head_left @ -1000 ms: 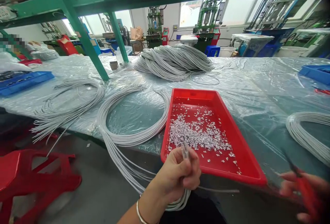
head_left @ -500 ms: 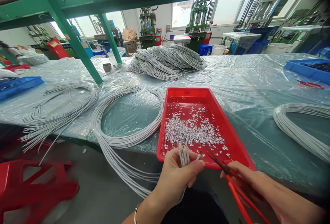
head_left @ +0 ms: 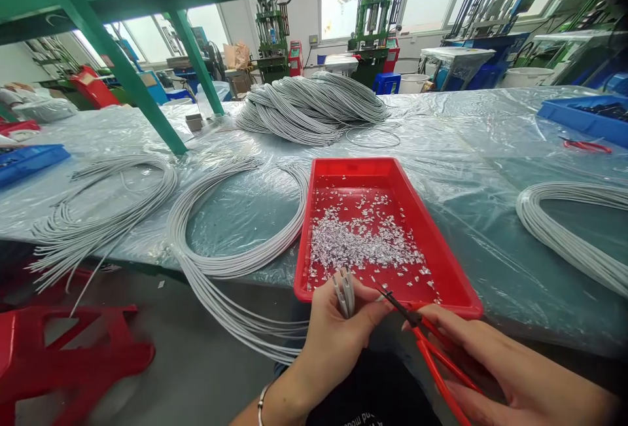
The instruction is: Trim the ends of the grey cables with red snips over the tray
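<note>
My left hand (head_left: 338, 334) is closed round a few grey-white cable ends (head_left: 343, 290), which stick up over the near rim of a red tray (head_left: 444, 262). My right hand (head_left: 495, 367) grips red-handled scissors (head_left: 426, 341); their dark blades point left and touch the left thumb side, right beside the cable ends. The tray holds a scatter of small silvery foil scraps (head_left: 360, 243). The cables in my left hand run down and left to a loop of grey cable (head_left: 235, 262) lying on the table edge.
The table is covered in clear plastic sheet (head_left: 471, 151). More cable loops lie at left (head_left: 103, 216), right (head_left: 564, 236) and in a big pile at the back (head_left: 309, 108). Blue trays sit at far left (head_left: 27, 161) and far right (head_left: 583, 115). A red stool (head_left: 63, 354) stands lower left. Green frame posts (head_left: 118, 66) rise from the table.
My right hand came in from the lower right with the scissors and brought the blades up to the cable ends. My left hand stayed at the tray's near rim.
</note>
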Demonstrator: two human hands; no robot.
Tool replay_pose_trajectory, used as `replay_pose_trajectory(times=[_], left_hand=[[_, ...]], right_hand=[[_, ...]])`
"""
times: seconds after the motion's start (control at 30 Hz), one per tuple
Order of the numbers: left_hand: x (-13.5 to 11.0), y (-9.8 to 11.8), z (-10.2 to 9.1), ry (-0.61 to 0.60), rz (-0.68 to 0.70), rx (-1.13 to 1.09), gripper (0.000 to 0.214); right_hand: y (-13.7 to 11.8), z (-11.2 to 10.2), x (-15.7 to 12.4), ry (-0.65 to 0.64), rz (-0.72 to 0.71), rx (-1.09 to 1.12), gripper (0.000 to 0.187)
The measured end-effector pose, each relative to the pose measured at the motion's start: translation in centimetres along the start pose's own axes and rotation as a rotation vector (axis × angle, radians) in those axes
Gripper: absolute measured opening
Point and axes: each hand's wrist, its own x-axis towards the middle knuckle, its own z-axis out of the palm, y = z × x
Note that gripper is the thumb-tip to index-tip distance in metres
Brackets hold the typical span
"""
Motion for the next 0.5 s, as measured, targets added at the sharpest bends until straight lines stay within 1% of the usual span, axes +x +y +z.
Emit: replay_pose_trajectory(times=[0.1, 0.23, 0.3, 0.4, 0.5], left_hand=[[-0.1, 0.4, 0.1, 0.002, 0.008, 0.027, 0.035], [0.0, 0.2, 0.0, 0.027, 0.040, 0.046, 0.034], [0.0, -0.2, -0.1, 0.027, 0.031, 0.042, 0.035], [0.0, -0.9, -0.2, 0.021, 0.038, 0.015, 0.036], [0.1, -1.4, -0.4, 0.027, 0.070, 0.011, 0.036]], right_hand=[[0.2, -0.2, 0.0, -0.030, -0.037, -0.003, 0.056], [0.0, -0.2, 0.0, -0.030, -0.066, -0.052, 0.051], [0.2, 0.0, -0.1, -0.030, -0.078, -0.070, 0.054], [0.8, 0.4, -0.2, -0.039, -0.080, -0.079, 0.065], [1.5, 0.7, -0.3, -0.062, -0.044, -0.037, 0.062]])
